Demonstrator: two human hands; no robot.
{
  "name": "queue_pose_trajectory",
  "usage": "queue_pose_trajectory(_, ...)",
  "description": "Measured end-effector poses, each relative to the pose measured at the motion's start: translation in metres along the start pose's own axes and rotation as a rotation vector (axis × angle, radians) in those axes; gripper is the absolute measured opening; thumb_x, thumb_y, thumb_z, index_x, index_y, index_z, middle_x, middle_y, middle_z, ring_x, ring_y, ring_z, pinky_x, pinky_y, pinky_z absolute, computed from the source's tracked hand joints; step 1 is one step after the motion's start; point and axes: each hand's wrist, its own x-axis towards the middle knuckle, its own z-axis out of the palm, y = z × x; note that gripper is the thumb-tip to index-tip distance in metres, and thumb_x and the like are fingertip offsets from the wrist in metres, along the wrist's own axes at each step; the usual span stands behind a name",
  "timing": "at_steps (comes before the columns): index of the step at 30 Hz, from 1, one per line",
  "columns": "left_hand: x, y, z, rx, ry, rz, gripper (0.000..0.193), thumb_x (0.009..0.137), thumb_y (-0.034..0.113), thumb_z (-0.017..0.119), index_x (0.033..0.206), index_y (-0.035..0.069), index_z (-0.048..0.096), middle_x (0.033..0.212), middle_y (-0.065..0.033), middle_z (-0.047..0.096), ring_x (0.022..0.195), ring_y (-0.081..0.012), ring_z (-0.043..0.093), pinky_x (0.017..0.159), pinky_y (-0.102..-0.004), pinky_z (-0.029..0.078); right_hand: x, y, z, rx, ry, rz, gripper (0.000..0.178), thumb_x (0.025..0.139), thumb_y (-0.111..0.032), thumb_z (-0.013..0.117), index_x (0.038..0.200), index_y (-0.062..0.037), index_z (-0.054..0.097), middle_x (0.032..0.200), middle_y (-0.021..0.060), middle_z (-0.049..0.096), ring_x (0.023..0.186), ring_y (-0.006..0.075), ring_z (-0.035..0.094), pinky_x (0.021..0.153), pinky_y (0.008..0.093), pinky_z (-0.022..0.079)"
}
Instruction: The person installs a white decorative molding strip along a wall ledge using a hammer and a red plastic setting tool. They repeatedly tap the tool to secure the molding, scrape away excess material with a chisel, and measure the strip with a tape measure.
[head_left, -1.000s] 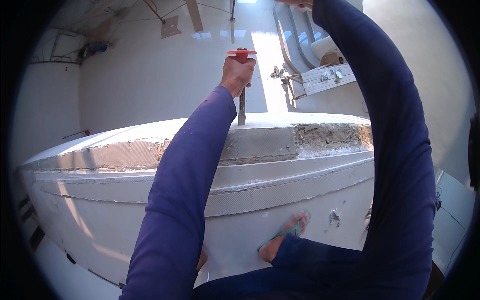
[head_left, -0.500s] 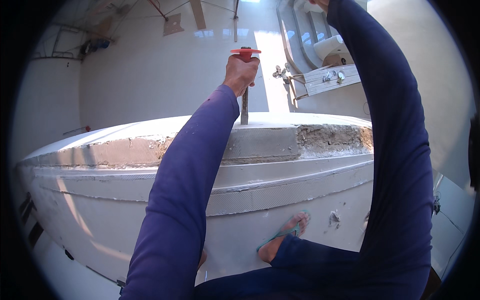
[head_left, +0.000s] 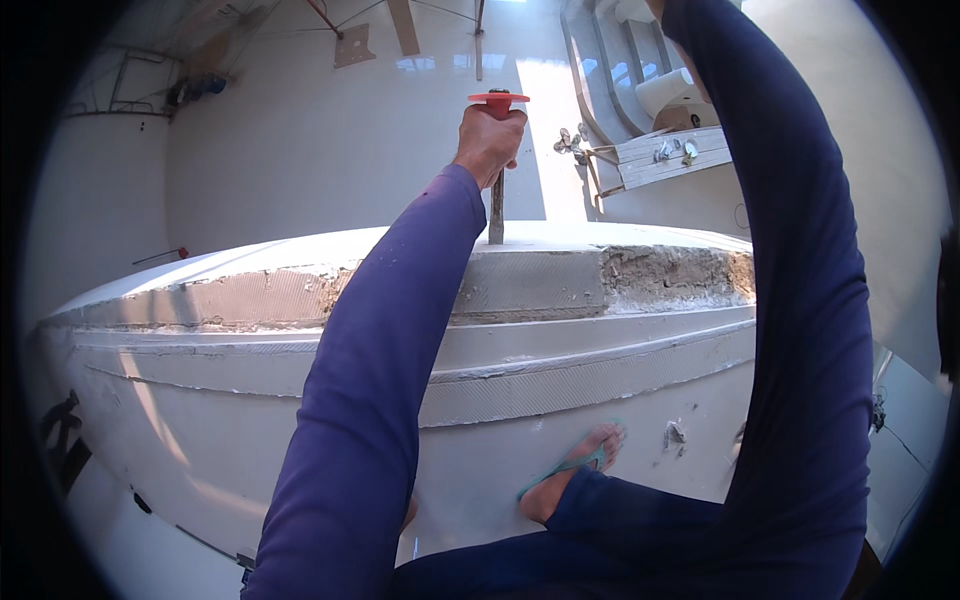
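My left hand [head_left: 490, 140] is wrapped round the red grip of a chisel [head_left: 497, 215], held upright. A flat red guard sits above the fist, with the dark head of the chisel over it. Its blade tip meets the top edge of a white and grey layered structure [head_left: 530, 285], beside a stretch where the facing is broken away and rough brown material [head_left: 670, 275] shows. My right arm is raised along the right side. Only a sliver of my right hand [head_left: 657, 7] shows at the top edge; its fingers, and anything in them, are out of view.
My foot in a green flip-flop [head_left: 575, 465] rests on the pale surface below the stepped ledge, near a small white lump [head_left: 675, 434]. Far below, beyond the edge, stand a plank platform [head_left: 650, 165] and curved grey mould-like shapes [head_left: 615, 70].
My right hand has risen slightly, almost out of the picture. The whole view has shifted a little; the chisel stays at the same spot on the edge in my left hand.
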Motion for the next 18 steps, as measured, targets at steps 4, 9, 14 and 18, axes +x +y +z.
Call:
queue_pose_trajectory(4,0.004,-0.002,0.004,0.039,-0.042,0.0,0.019,0.092,0.011,0.062,0.078,0.006,0.049,0.06,-0.0024,0.047,0.046,-0.0145,0.047,0.048,-0.0362,0.045,-0.025,0.091,0.034,-0.058,-0.253,0.085,0.038,0.081,-0.002,0.057,0.118,0.0014,0.063,0.075,0.0099,0.062,0.055,0.0174,0.057,0.044,0.0331,0.041)
queue_pose_trajectory(9,0.008,-0.012,-0.01,0.031,0.011,-0.003,0.018,0.092,0.011,0.062,0.08,0.006,0.05,0.06,-0.0022,0.047,0.046,-0.0144,0.047,0.047,-0.0361,0.044,-0.065,0.012,0.054,-0.888,-0.905,-0.05,0.038,0.078,-0.002,0.063,0.116,0.0061,0.062,0.061,0.0108,0.055,0.041,0.015,0.052,0.034,0.0332,0.038)
queue_pose_trajectory(14,0.009,-0.002,0.002,0.022,-0.024,0.008,0.018,0.092,0.011,0.062,0.08,0.006,0.051,0.06,-0.0027,0.048,0.046,-0.0141,0.046,0.048,-0.0357,0.045,0.0,0.009,0.003,-0.074,0.014,0.039,0.039,0.086,-0.005,0.057,0.125,-0.0026,0.061,0.077,0.0036,0.06,0.063,0.0185,0.057,0.049,0.0344,0.042)
queue_pose_trajectory(18,0.005,-0.003,-0.004,0.045,-0.027,-0.009,0.018,0.092,0.012,0.062,0.08,0.006,0.05,0.06,-0.0025,0.048,0.045,-0.0146,0.046,0.048,-0.0356,0.045,-0.041,0.066,0.044,-0.298,-0.426,0.068,0.03,0.08,-0.004,0.062,0.108,0.0023,0.064,0.066,0.0088,0.057,0.049,0.0175,0.054,0.041,0.0353,0.041)
